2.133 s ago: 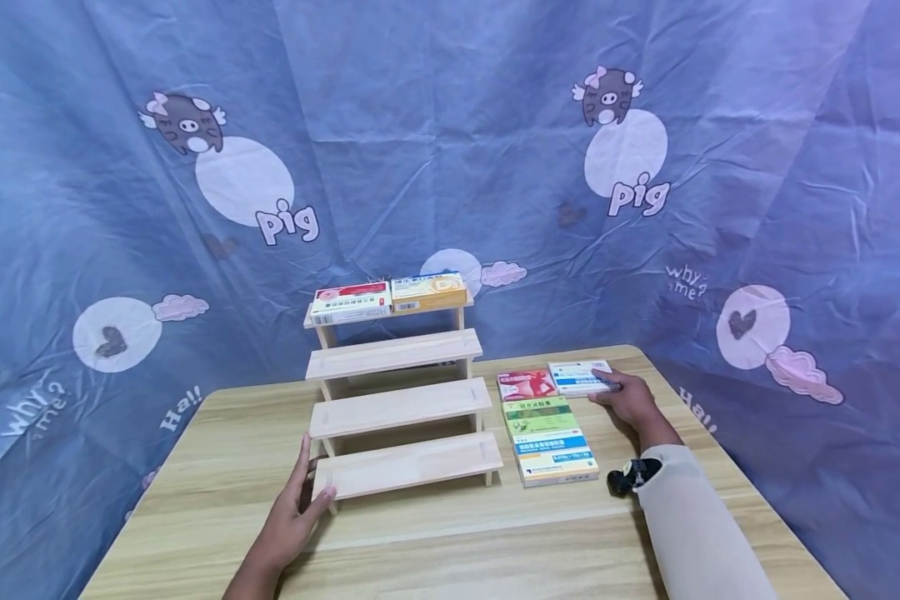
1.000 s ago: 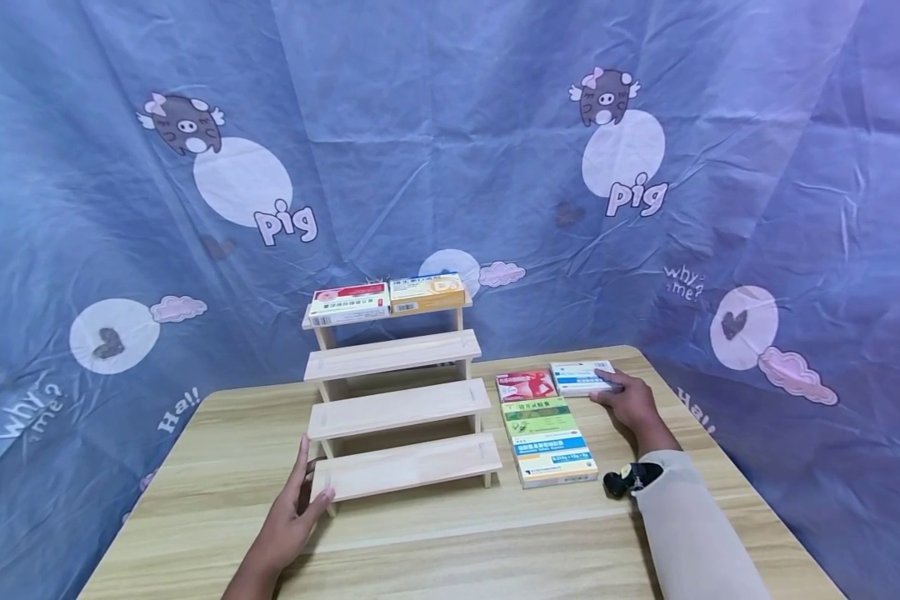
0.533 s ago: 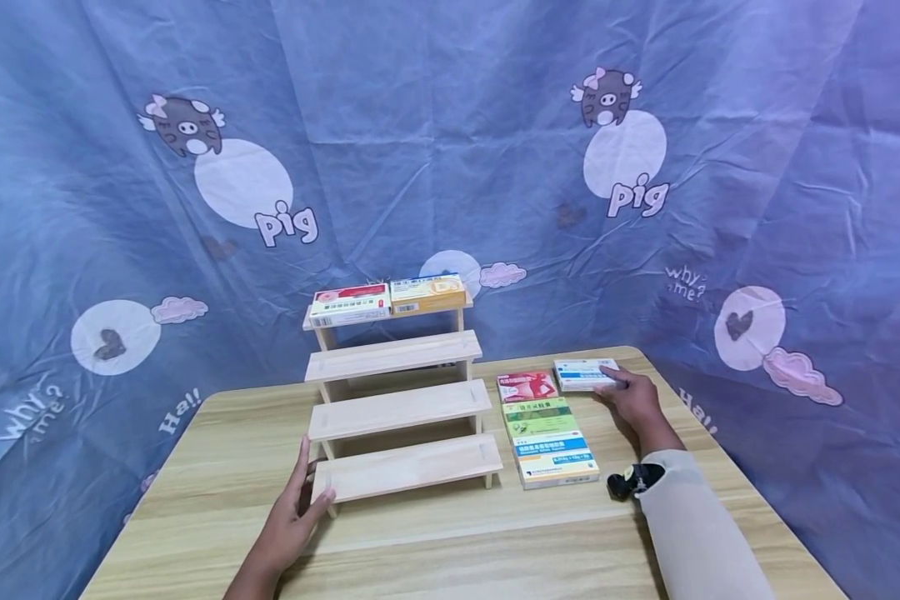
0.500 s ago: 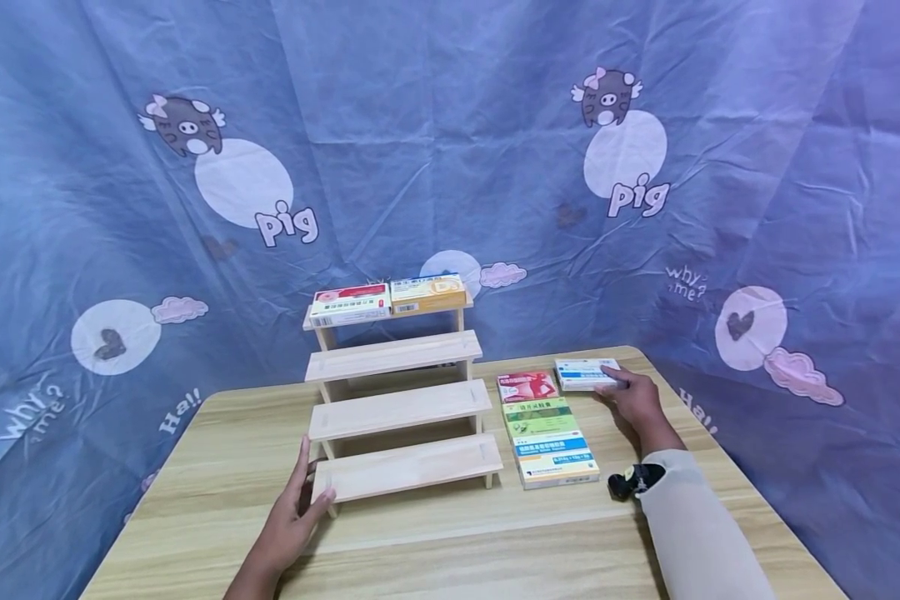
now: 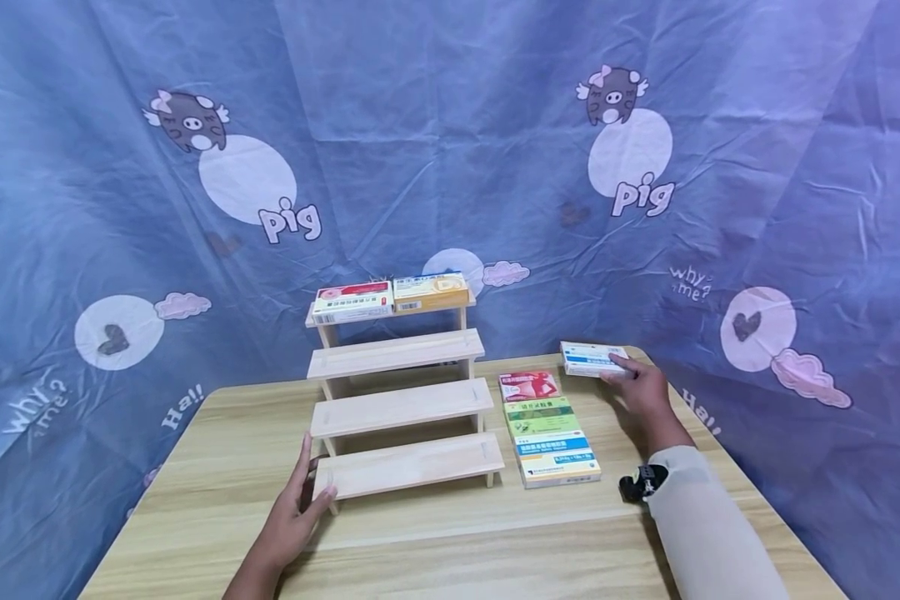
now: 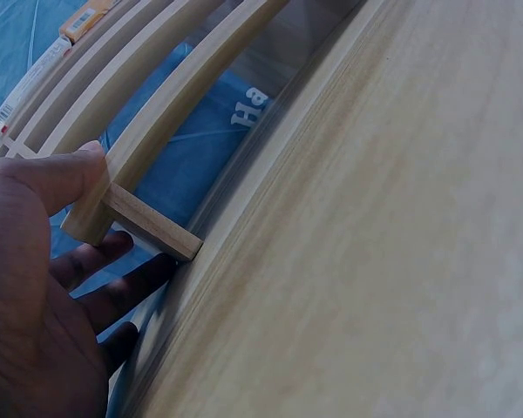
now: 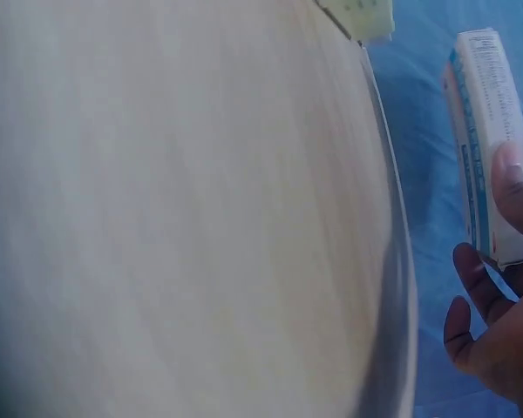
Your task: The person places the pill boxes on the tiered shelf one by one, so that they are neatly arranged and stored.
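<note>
A four-step wooden display stand (image 5: 408,467) stands on the table. My left hand (image 5: 288,517) holds the left end of its lowest step, and in the left wrist view the thumb (image 6: 70,174) lies on the plank with fingers underneath. Pinched in my right hand (image 5: 647,400) is a white and blue medicine box (image 5: 588,360), raised off the table at its far right corner. The right wrist view shows that box edge-on, with the thumb (image 7: 510,187) on one face.
Flat on the table right of the stand lie a red medicine box (image 5: 528,386), a green one (image 5: 542,417) and a blue-white one (image 5: 557,460) in a column. A red-white box (image 5: 352,302) and a yellow box (image 5: 431,292) sit on the top step. A blue curtain (image 5: 450,167) hangs behind.
My right hand has slid the white and blue box rightward, away from the red box, then lifted it off the table. My left hand has stayed at the stand.
</note>
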The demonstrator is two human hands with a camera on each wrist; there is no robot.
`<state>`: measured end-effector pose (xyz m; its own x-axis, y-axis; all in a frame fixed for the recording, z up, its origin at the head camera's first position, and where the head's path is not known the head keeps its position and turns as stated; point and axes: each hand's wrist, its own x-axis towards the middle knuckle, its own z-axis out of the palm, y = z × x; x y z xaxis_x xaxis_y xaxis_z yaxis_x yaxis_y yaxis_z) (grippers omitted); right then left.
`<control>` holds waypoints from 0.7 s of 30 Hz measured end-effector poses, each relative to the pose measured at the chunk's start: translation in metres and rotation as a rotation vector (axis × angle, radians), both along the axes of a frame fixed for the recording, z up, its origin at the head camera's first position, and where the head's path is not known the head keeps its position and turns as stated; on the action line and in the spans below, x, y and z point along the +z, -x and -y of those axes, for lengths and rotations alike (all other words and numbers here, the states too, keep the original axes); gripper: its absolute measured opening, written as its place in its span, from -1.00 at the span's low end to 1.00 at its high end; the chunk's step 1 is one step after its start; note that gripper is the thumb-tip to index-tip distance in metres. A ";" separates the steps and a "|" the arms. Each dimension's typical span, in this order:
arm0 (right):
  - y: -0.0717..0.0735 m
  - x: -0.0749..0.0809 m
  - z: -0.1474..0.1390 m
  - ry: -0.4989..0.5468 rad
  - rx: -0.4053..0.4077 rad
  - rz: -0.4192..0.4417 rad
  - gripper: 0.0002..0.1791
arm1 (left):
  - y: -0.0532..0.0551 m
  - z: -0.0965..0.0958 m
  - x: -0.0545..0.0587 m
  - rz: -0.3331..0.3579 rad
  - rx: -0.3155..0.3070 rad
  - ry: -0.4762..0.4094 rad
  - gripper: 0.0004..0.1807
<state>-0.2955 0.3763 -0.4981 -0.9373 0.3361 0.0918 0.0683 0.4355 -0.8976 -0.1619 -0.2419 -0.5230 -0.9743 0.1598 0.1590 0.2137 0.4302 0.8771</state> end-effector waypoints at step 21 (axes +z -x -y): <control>-0.009 0.053 0.026 -0.159 -0.057 -0.220 -0.43 | 0.000 -0.001 0.000 -0.025 -0.008 -0.024 0.04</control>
